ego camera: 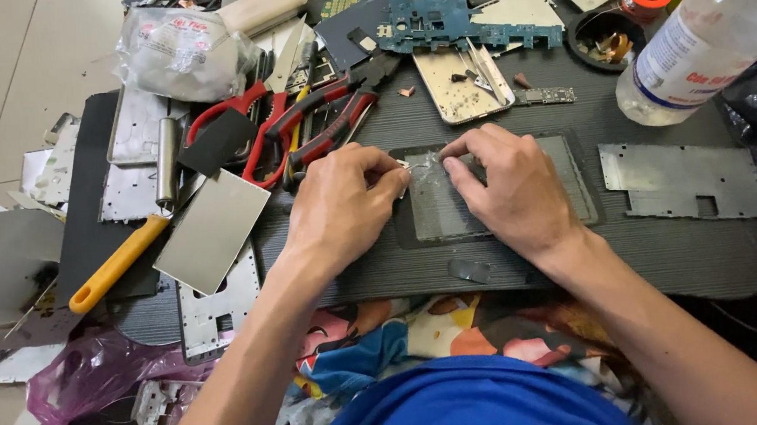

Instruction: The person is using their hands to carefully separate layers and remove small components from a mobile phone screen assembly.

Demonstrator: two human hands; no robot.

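A thin grey rectangular panel (572, 178) lies flat in the middle of the dark ribbed tray table (683, 255). My right hand (512, 189) presses down on its upper left part. My left hand (340, 207) is closed and pinches a small clear film or tab (416, 166) at the panel's top left corner, fingertips nearly touching those of the right hand. What the tab is exactly I cannot tell.
Red-handled pliers and cutters (313, 121), a yellow-handled tool (117, 263) and several metal plates (212, 230) crowd the left. A blue circuit board (452, 22), a beige phone frame (464, 86), a clear plastic bottle (706, 28), a small black dish (603, 34) and a metal shield plate (680, 181) lie behind and right.
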